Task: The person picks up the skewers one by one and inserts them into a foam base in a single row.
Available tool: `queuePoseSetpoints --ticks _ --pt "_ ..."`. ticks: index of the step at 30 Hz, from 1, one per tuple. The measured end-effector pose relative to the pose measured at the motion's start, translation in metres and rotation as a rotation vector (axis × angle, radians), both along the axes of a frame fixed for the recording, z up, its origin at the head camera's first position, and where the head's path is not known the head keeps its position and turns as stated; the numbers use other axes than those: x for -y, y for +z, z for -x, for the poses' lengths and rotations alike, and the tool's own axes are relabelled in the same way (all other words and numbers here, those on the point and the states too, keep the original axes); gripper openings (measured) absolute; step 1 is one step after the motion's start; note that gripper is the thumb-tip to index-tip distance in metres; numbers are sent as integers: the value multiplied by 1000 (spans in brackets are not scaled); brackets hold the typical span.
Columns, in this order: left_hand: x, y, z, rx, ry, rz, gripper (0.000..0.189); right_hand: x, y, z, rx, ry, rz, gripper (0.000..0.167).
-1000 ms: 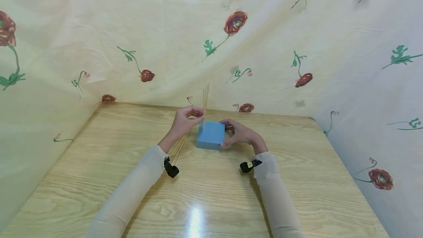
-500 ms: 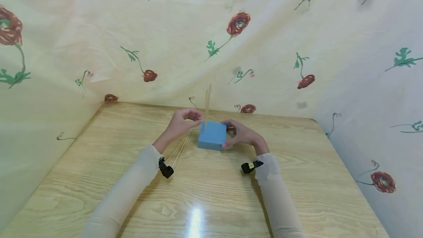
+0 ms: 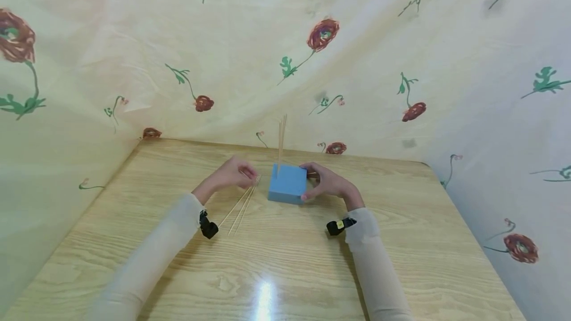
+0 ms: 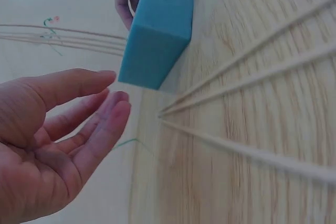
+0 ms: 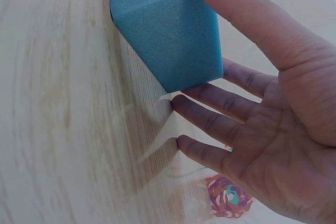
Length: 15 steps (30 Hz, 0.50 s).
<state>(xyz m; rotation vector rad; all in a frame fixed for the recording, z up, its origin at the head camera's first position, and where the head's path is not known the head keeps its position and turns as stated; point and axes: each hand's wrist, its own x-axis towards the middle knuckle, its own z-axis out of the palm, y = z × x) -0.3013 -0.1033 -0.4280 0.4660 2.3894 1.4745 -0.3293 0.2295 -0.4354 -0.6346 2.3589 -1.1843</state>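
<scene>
A blue foam-like block point(image 3: 287, 185) sits on the table, with several thin wooden sticks point(image 3: 280, 147) standing upright near its left edge. My right hand point(image 3: 329, 182) holds the block at its right side, thumb at the near corner and fingers at the far side; in the right wrist view the thumb lies against the block point(image 5: 168, 40). Left of the block, my left hand point(image 3: 231, 173) is beside the upper ends of three loose sticks on the table. The left wrist view shows this left hand point(image 4: 63, 135) with nothing between thumb and loosely bent fingers, apart from the loose sticks point(image 4: 252, 80).
The light wood-grain table point(image 3: 285, 261) ends at the back against a flower-printed cloth point(image 3: 232, 63), which also rises at both sides. Each wrist carries a small black camera point(image 3: 208, 227).
My left hand has come away from the upright sticks, moving left and toward me to the loose ones. The right hand keeps its hold on the block.
</scene>
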Motion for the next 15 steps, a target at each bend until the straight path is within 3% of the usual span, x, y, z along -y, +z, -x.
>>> queuePoseSetpoints --ticks 9,15 --pt "17 4 -5 118 -66 277 20 0 -2 2 4 18 23 92" --pt "21 3 -8 179 -74 364 19 0 -1 2 11 23 29 93"
